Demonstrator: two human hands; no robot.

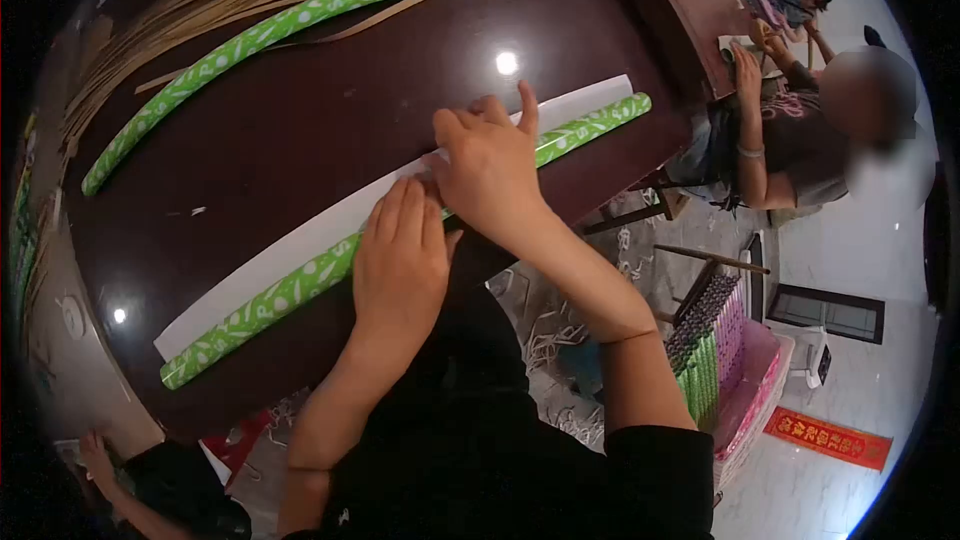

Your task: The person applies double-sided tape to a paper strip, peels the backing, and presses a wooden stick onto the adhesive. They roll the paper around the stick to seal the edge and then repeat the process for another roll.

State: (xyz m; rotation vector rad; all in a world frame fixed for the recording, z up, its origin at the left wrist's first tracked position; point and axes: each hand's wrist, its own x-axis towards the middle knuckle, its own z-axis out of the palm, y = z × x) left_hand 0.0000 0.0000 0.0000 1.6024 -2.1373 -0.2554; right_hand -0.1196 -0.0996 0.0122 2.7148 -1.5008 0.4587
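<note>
A green patterned roll lies along the near edge of the dark table, with a white strip of its sheet showing unrolled on its far side. My left hand rests flat on the roll near its middle, fingers extended and side by side. Just right of it, my right hand bends over the roll and the white strip, its fingers curled except one that points up; what its fingertips hold, if anything, is hidden. Farther back lies a second green patterned roll, curved in view and touched by neither hand.
Long tan strips are heaped at the table's far side. Another person sits at the right; a co-worker's arm shows at lower left. A pink-lined basket and scraps lie on the floor.
</note>
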